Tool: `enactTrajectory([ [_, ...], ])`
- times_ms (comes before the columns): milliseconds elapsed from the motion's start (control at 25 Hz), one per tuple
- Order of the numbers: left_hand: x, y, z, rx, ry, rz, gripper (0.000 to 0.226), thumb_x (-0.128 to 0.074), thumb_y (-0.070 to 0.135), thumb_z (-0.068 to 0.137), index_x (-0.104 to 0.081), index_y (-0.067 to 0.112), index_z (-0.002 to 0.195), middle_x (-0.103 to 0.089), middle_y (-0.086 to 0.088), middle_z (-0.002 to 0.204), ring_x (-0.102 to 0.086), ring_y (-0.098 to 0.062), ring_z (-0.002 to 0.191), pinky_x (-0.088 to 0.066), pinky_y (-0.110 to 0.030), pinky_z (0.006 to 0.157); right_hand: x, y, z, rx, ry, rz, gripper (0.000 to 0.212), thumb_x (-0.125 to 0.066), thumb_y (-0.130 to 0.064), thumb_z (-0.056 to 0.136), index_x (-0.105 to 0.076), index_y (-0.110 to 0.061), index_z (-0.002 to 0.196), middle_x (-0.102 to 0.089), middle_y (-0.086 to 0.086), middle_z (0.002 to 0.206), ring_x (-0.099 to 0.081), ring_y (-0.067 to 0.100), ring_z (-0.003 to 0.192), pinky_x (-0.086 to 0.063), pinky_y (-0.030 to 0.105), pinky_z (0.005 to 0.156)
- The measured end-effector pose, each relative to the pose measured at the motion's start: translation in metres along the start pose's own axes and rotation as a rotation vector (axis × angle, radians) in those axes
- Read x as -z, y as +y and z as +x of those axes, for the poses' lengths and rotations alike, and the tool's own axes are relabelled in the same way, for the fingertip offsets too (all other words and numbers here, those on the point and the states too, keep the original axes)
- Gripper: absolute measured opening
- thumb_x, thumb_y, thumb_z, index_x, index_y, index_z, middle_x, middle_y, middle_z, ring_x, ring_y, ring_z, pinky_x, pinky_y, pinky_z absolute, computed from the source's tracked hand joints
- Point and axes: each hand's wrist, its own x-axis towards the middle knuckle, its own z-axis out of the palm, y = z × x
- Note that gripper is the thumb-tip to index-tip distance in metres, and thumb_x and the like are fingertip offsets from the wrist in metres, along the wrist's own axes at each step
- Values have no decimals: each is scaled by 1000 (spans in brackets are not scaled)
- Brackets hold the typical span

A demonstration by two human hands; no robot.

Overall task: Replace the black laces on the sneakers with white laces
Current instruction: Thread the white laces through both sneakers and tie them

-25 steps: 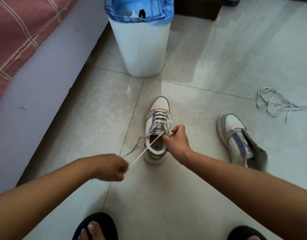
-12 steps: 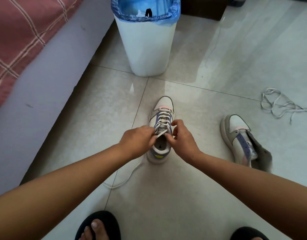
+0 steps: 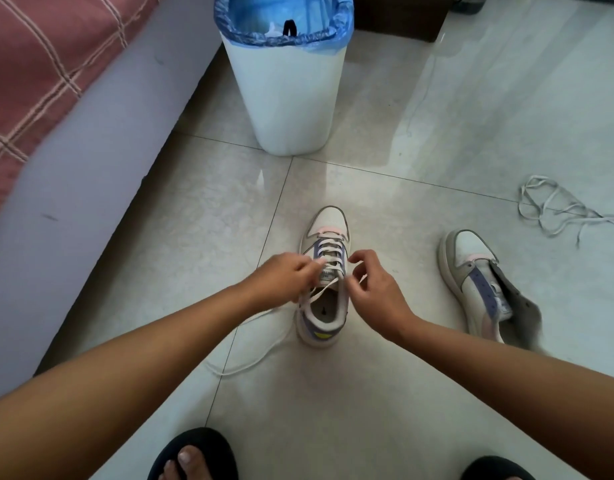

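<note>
On the floor, laced sneaker (image 3: pixel 324 278): my left hand (image 3: pixel 284 280) and right hand (image 3: pixel 371 292) each pinch its white lace (image 3: pixel 319 294) near the top eyelets, grip clenched to thread it.

Left hand (image 3: pixel 284 278), right hand (image 3: pixel 374 292), fingers curled.

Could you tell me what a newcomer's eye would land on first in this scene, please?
Centre floor: both hands, left hand and right hand, pinch the white lace on a half-laced sneaker. To its right lies the second sneaker, unlaced, with a loose lace beyond. Behind stands a white bin with a blue liner.
</note>
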Motion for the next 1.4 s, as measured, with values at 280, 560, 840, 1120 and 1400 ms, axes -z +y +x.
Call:
enactTrajectory([
  [280,-2,15,61,16,255,221,17,-55,26,91,-61,11,98,-63,-8,104,-58,-25,95,-44,-31,76,5,-22,60,-201,-22,-81,14,-58,-27,89,-57,-15,96,-62,5,91,-59,25,86,-45,32,72],
  [560,-10,39,75,12,115,714,23,-46,10,92,-55,3,112,-55,-14,117,-58,-31,104,-40,-31,72,-1,-54,71,-200,-153,-519,12,-45,-4,90,-56,-2,95,-64,14,106,-61,31,96,-39,30,66],
  [840,-6,8,77,20,64,74,5,-43,10,96,-47,12,94,-53,-10,96,-44,-22,81,-33,-27,64,6,-26,69,-156,-271,-236,10,-45,-8,94,-45,-6,104,-54,16,104,-47,26,87,-38,32,71],
  [1120,-17,-1,74,44,242,-5,14,-49,21,96,-56,8,99,-57,-9,98,-51,-22,85,-35,-26,71,1,-11,62,-266,-170,-14,20,-43,-32,98,-41,-13,91,-53,7,88,-53,25,83,-45,38,75],
  [1400,-19,10,82,101,217,87,12,-46,19,96,-54,10,95,-56,-17,114,-56,-31,100,-40,-32,76,-1,-30,75,-161,-169,-247,12,-50,-20,95,-53,-8,98,-59,13,103,-52,28,91,-38,31,73],
])
